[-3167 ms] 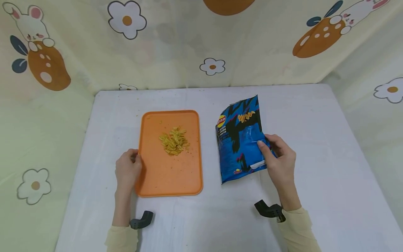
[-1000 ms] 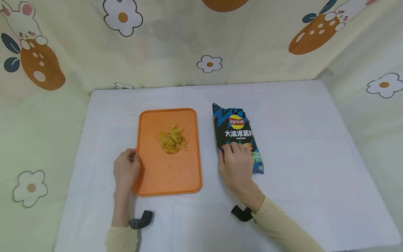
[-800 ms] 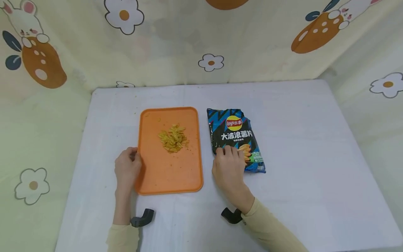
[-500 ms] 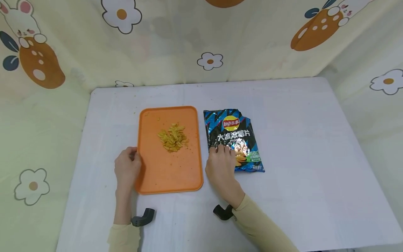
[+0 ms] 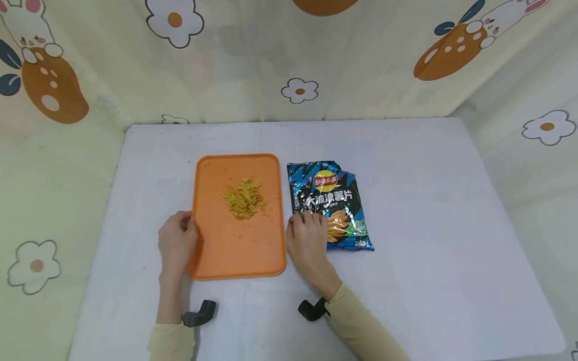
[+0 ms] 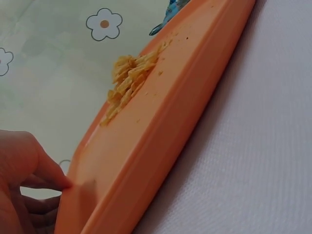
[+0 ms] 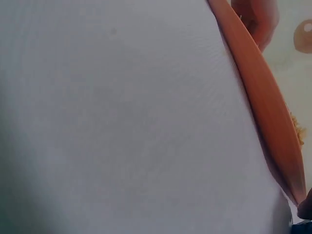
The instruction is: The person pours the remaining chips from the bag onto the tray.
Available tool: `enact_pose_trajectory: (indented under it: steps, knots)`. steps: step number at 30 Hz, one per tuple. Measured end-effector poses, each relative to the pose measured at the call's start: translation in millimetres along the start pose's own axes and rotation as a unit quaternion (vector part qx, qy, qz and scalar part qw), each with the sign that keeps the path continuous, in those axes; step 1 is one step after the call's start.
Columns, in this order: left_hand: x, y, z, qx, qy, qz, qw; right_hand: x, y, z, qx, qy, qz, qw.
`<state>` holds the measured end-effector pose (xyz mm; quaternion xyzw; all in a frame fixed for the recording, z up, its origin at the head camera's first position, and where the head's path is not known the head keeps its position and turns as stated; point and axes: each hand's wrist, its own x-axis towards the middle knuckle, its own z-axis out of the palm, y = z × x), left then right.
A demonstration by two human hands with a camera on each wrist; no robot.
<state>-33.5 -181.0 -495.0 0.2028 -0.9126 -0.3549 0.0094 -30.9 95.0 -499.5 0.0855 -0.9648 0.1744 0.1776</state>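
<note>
An orange tray [image 5: 239, 250] lies on the table with a small heap of crushed, ridged yellow chips [image 5: 245, 198] near its middle. My left hand [image 5: 177, 240] pinches the tray's left rim; in the left wrist view the thumb [image 6: 53, 173] presses on that rim. Just right of the tray is a blue and black chip bag [image 5: 322, 195], logo side up, its top right corner torn away. My right hand [image 5: 309, 245] grips the bag's lower left edge, with its fingertips hidden. In the right wrist view the tray's side wall [image 7: 270, 107] runs close by.
The white-covered table [image 5: 429, 225] extends to the right of the bag. Small crumbs dot the cloth by the tray's upper left. A patterned curtain [image 5: 244, 60] hangs behind the table and along both sides. Each wrist bears a black camera mount [image 5: 200, 314].
The bag, earlier raised in my right hand with another side showing, has turned logo side up and come down left beside the tray. My left hand stays on the rim.
</note>
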Motion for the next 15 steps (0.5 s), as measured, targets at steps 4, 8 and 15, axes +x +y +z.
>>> enact_pose_trajectory:
  steps: [4,8,15]
  knots:
    - [-2.1,-0.5,-0.1,-0.007,0.001,-0.008,0.9999,-2,1,3,0.017,0.006,-0.002,1.0]
    - [-5.0,-1.1,-0.8,-0.01,-0.006,-0.018,0.9998,-3,1,-1,0.038,0.019,-0.013,0.999]
    - [-14.9,1.6,-6.0,0.013,0.049,0.003,0.9987,-1,14,-20,0.139,0.027,-0.053,0.989]
